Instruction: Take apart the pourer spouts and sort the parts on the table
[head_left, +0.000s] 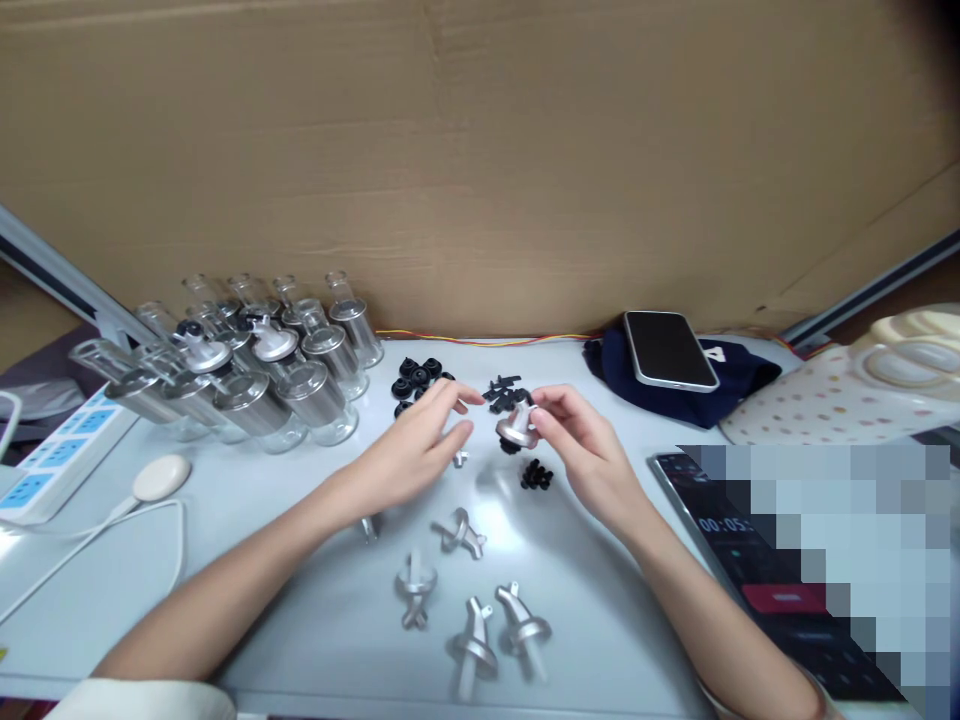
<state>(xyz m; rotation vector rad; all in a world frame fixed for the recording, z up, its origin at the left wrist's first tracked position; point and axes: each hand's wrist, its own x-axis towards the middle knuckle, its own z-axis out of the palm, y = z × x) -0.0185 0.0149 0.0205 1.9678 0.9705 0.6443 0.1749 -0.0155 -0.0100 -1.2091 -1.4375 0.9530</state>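
My right hand [589, 445] pinches a silver bottle pourer [517, 425] with black parts at its top and base, holding it above the table. My left hand [420, 440] is just left of the pourer, thumb and fingers apart with nothing between them. Behind the hands lie black rubber stoppers [414, 372] and thin black plastic pieces [504, 388]. A cluster of small black parts [537, 474] sits beneath my right hand. Nearer to me lie several loose silver pourers [477, 640], some with clear tubes. My left hand partly hides the stoppers and another silver piece.
Glass bottles with metal sleeves [315, 395] crowd the left, two topped with pourers. A power strip [64, 450] and a round white charger [161, 477] lie beside them. At right are a phone [670, 350] on a dark blue cap [742, 375] and a larger device [750, 560]. Cardboard [480, 170] walls the back.
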